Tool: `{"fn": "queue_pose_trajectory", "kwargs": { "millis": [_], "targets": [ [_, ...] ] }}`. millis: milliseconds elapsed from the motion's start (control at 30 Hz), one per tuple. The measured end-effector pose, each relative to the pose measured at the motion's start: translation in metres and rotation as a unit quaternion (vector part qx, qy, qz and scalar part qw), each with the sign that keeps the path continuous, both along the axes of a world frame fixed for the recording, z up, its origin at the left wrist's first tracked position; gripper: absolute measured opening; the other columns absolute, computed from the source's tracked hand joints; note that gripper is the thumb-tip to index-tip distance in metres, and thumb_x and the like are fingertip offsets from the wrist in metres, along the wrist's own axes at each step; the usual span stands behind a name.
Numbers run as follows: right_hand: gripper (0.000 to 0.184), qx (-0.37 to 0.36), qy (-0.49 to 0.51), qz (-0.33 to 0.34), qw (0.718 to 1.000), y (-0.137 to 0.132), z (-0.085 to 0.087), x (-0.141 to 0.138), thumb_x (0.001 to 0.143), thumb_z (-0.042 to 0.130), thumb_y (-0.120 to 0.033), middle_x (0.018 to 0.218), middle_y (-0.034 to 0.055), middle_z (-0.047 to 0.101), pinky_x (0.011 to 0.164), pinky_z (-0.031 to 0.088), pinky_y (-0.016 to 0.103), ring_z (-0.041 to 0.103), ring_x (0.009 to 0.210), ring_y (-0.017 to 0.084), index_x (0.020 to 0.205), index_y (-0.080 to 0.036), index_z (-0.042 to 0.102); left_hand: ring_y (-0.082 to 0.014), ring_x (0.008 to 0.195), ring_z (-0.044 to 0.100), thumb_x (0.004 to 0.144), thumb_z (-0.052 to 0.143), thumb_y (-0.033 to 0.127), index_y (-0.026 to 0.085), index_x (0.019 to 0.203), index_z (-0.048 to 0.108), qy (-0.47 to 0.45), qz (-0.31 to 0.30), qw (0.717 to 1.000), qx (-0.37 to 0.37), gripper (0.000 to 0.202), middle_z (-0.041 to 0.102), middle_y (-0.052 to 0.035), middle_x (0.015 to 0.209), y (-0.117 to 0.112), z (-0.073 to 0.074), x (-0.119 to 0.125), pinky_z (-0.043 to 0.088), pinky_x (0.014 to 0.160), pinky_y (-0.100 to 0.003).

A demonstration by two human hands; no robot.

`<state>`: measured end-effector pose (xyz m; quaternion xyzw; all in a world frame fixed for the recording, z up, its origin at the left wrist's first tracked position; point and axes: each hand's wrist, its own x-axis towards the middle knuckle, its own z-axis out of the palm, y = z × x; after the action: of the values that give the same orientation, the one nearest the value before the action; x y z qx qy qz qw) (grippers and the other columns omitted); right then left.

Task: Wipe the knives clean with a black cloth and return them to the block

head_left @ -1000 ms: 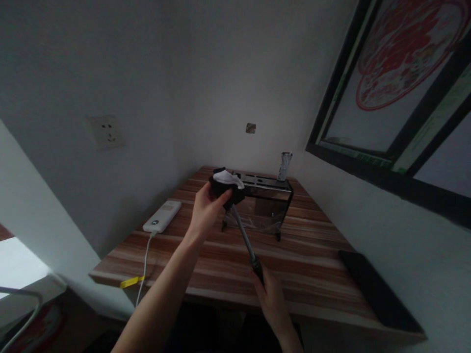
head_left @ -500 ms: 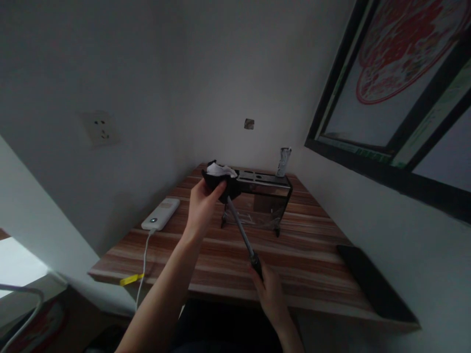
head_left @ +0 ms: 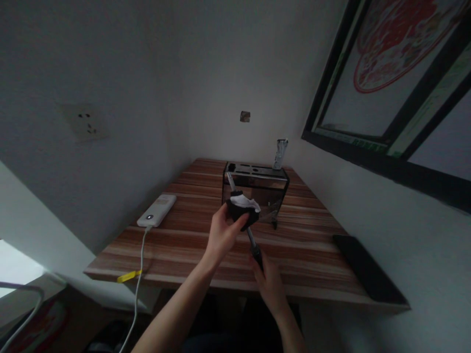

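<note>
My right hand (head_left: 270, 279) is closed around the black handle of a sharpening steel (head_left: 251, 238), a slim grey rod pointing up and away from me. My left hand (head_left: 223, 233) pinches a black cloth (head_left: 238, 212) with a crumpled white tissue (head_left: 243, 201) on it, wrapped about the rod's middle. The rod's tip shows beyond the cloth, in front of the knife rack (head_left: 253, 170). This rack has a slotted dark top and see-through sides, and stands behind my hands on the wood-grain table (head_left: 176, 247).
An upright silvery piece (head_left: 280, 153) stands at the rack's right end. A white power bank (head_left: 157, 211) with a white cable (head_left: 143, 255) and a yellow tag (head_left: 128, 276) lies at left. A flat black slab (head_left: 370, 268) rests along the right edge. Walls border the table.
My left hand with the cloth and tissue has slid down the rod towards the handle, baring the tip. My right hand keeps its grip in nearly the same place.
</note>
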<state>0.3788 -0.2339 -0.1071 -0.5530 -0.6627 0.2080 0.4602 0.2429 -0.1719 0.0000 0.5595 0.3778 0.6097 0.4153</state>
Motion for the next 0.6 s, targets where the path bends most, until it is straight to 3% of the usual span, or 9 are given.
{"fn": "queue_pose_trajectory", "kwargs": {
  "millis": [267, 600],
  "targets": [
    [0.04, -0.013, 0.033, 0.01, 0.999, 0.001, 0.002, 0.001, 0.092, 0.038, -0.043, 0.091, 0.0104, 0.071, 0.073, 0.049, 0.028, 0.067, 0.086, 0.023, 0.109, -0.015, 0.06, -0.0232, 0.094, 0.062, 0.07, 0.067, 0.023, 0.014, 0.099, 0.059, 0.154, -0.017, 0.988, -0.001, 0.031, 0.068, -0.0095, 0.098, -0.022, -0.032, 0.015, 0.047, 0.083, -0.033],
    [0.035, -0.004, 0.023, 0.011, 1.0, 0.001, 0.004, 0.001, 0.091, 0.04, -0.042, 0.089, 0.0095, 0.071, 0.07, 0.048, 0.028, 0.066, 0.081, 0.023, 0.104, -0.016, 0.061, -0.0227, 0.097, 0.062, 0.068, 0.067, 0.017, 0.016, 0.107, 0.055, 0.169, -0.05, 0.984, 0.008, 0.041, 0.067, -0.009, 0.103, -0.018, -0.037, 0.011, 0.046, 0.085, -0.033]
  ]
}}
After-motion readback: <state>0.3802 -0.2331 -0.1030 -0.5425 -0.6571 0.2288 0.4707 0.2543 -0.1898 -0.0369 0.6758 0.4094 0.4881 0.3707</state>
